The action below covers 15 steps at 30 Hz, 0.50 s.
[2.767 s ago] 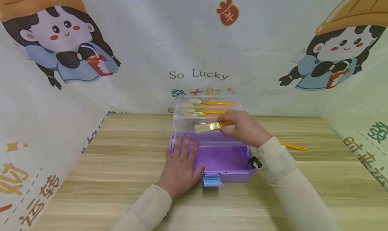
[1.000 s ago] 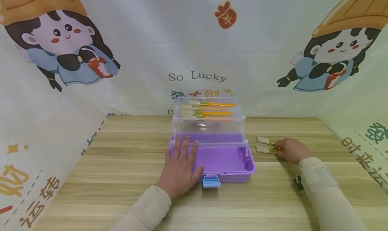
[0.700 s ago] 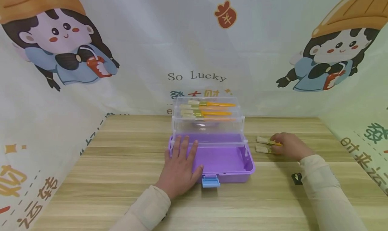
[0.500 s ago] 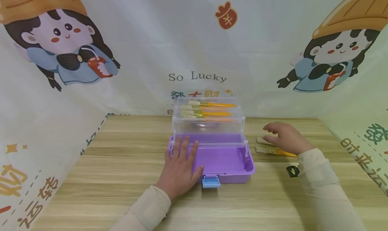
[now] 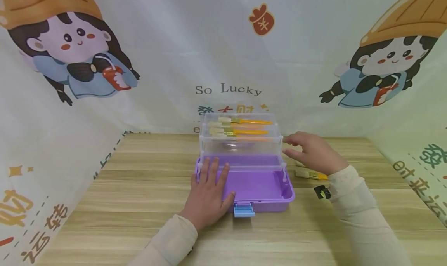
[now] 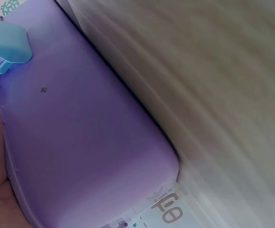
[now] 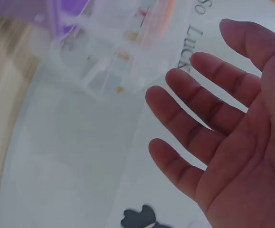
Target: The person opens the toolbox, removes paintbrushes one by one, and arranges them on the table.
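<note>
My left hand (image 5: 208, 192) rests with spread fingers on the left side of a purple storage box (image 5: 258, 186), which has a light blue latch (image 5: 243, 210) at its front. Clear tiered trays (image 5: 241, 145) stand raised behind the box's bottom compartment. Two paintbrushes (image 5: 253, 122) with yellow handles lie on the top tray, their bristles to the left. My right hand (image 5: 316, 153) holds nothing and hovers just right of the trays, its fingers slightly bent. In the right wrist view its palm (image 7: 251, 156) shows bare. Below it on the table lies a paintbrush (image 5: 310, 175), partly hidden by the arm.
The box stands on a wood-grain table (image 5: 150, 172). Behind and beside it hangs a white printed cloth (image 5: 167, 64) with cartoon figures. Bristles of another brush (image 5: 300, 164) peek out from under the right hand.
My right hand first held a brush before the trays, then laid it on the table at the right beside another. It let go and moved back left towards the trays. The left hand stayed.
</note>
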{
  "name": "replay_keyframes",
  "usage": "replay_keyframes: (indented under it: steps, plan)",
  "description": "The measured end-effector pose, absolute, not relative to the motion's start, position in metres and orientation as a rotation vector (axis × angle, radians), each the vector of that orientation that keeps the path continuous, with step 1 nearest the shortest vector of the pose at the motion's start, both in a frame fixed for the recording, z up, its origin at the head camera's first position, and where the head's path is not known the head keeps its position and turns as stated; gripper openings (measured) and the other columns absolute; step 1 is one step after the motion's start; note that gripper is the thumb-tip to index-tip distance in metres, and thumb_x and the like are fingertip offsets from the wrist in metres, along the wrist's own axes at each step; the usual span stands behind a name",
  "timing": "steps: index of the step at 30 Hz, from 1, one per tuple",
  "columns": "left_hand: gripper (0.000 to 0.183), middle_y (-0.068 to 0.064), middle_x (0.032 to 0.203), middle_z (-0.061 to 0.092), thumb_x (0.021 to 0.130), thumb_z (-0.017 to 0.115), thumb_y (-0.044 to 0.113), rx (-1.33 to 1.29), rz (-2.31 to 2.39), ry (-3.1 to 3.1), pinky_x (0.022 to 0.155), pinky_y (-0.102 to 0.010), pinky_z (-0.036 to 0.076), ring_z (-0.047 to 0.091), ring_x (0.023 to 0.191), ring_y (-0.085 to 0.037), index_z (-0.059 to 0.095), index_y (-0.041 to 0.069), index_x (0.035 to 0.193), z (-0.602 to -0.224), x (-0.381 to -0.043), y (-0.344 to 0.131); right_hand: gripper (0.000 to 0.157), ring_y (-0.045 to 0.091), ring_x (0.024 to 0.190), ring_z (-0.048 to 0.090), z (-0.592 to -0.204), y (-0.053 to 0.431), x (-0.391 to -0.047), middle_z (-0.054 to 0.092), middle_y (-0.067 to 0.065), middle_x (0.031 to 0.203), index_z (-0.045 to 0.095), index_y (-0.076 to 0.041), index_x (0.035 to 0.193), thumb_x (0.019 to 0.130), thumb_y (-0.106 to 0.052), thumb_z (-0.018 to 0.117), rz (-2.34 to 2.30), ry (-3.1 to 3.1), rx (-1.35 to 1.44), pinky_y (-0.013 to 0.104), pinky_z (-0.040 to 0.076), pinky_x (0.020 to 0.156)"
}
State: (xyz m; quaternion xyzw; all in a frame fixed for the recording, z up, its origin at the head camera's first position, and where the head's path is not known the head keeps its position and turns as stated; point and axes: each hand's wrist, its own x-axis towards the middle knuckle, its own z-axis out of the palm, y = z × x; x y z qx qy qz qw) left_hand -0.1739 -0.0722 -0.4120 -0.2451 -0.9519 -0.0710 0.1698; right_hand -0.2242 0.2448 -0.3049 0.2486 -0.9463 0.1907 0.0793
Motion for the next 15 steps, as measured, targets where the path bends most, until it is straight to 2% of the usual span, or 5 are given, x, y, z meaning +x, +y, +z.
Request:
replay_keyframes:
  steps: [15]
  plan:
    - [0.073, -0.022, 0.159, 0.020, 0.099, 0.043, 0.052, -0.705, -0.189, -2.685, 0.104, -0.071, 0.027, 0.008, 0.148, -0.043, 0.030, 0.009, 0.156, -0.413, -0.174, -0.072, 0.028, 0.028, 0.102, 0.063, -0.296, 0.206, -0.233, 0.069, 0.008, 0.111, 0.069, -0.004, 0.117, 0.098, -0.024, 0.063, 0.621, -2.700, 0.912, 0.047, 0.049, 0.090]
